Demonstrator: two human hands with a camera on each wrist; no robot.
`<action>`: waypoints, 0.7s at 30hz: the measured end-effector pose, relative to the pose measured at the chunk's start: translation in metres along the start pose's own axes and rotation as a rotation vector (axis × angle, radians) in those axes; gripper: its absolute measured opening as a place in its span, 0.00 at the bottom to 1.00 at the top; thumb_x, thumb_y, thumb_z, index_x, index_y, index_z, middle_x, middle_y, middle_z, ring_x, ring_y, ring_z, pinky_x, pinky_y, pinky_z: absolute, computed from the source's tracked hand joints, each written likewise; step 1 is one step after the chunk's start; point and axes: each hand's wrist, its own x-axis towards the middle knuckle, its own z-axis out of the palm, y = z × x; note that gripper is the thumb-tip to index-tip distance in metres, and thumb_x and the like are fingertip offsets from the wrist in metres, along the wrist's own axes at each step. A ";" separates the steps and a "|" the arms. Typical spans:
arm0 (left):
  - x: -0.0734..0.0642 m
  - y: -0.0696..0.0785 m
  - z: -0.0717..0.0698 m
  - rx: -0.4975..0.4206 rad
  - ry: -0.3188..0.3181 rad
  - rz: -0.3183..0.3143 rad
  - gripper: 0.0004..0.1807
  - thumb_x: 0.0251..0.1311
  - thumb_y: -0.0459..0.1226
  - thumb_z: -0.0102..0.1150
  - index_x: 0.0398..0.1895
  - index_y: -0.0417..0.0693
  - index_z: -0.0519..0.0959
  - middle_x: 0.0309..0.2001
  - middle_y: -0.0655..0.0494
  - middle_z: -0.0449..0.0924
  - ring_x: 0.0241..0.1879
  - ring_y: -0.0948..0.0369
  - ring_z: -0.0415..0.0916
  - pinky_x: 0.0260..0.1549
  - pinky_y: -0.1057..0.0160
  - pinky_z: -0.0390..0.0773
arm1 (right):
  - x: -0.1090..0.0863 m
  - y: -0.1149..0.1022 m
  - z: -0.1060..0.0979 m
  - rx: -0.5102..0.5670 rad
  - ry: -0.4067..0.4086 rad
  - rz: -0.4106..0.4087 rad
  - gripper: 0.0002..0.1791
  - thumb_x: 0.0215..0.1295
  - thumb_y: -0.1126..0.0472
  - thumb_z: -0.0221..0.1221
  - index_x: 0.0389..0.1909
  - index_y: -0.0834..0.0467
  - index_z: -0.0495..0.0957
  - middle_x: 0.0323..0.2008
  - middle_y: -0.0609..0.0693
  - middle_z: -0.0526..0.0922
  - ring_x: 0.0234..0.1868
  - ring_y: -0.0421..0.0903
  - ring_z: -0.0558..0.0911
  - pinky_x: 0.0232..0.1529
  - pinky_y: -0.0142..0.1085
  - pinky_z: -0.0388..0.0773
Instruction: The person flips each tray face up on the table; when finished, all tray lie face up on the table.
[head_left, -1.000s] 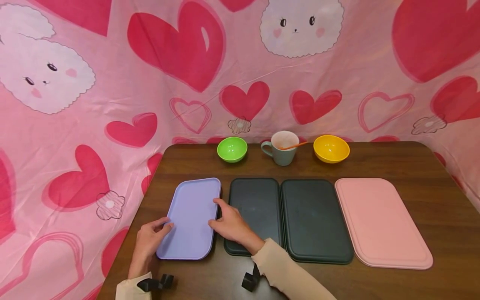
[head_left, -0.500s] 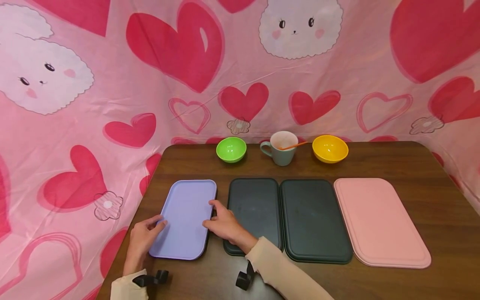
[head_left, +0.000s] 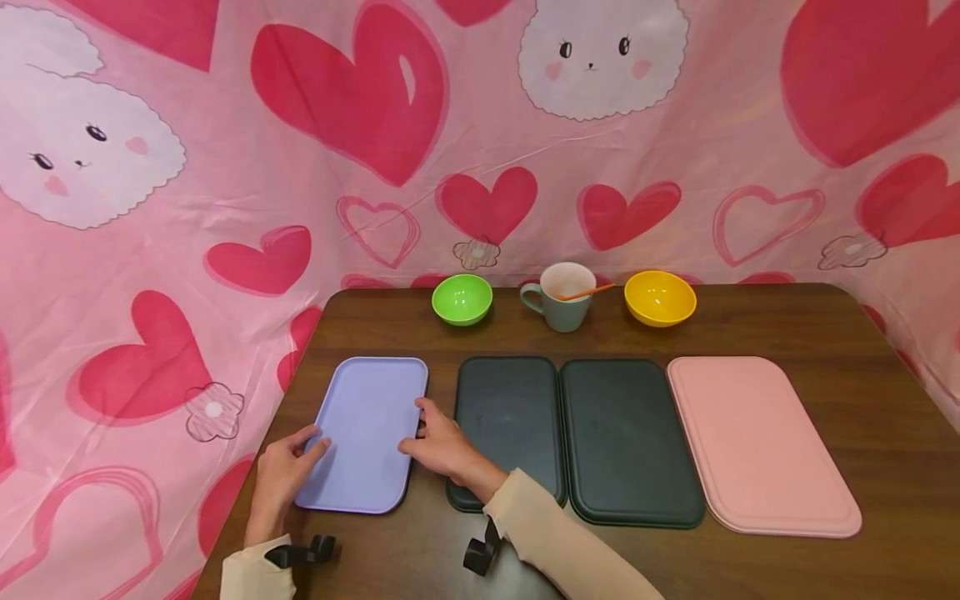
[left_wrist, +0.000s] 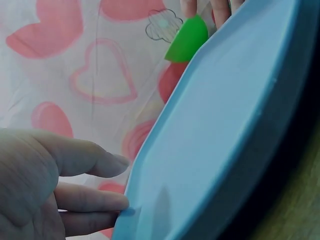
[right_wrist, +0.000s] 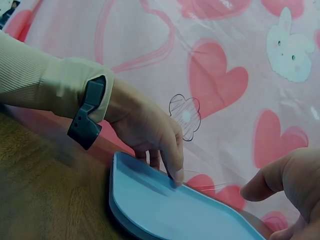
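A lavender tray (head_left: 367, 433) with rounded corners and a raised rim lies at the left of the table. My left hand (head_left: 283, 475) is at its left edge; in the left wrist view the straight fingers (left_wrist: 92, 197) touch the rim while the thumb (left_wrist: 102, 162) stands apart from it. On the opposite long edge, my right hand (head_left: 442, 446) touches the rim with thumb and forefinger spread along it. The right wrist view shows the tray (right_wrist: 180, 210) between both hands, its near side showing a thick edge. The right hand's other fingers are partly hidden.
Two black trays (head_left: 506, 417) lie side by side right of the lavender one, then a pink tray (head_left: 757, 442). Along the back stand a green bowl (head_left: 462, 300), a grey-green mug (head_left: 566, 308) with an orange stick (head_left: 588, 292), and a yellow bowl (head_left: 660, 298). A heart-patterned cloth hangs behind.
Both hands have moved left with the lavender tray, widening the gap to the black trays. Its turned outline has straightened. The other things have stayed in place.
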 end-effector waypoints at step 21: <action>-0.015 0.015 0.005 -0.005 0.207 0.295 0.23 0.54 0.32 0.66 0.53 0.27 0.78 0.62 0.24 0.70 0.61 0.29 0.65 0.61 0.31 0.60 | -0.014 0.000 -0.033 -0.103 -0.017 -0.178 0.29 0.62 0.63 0.63 0.64 0.61 0.70 0.65 0.61 0.76 0.54 0.55 0.85 0.45 0.39 0.82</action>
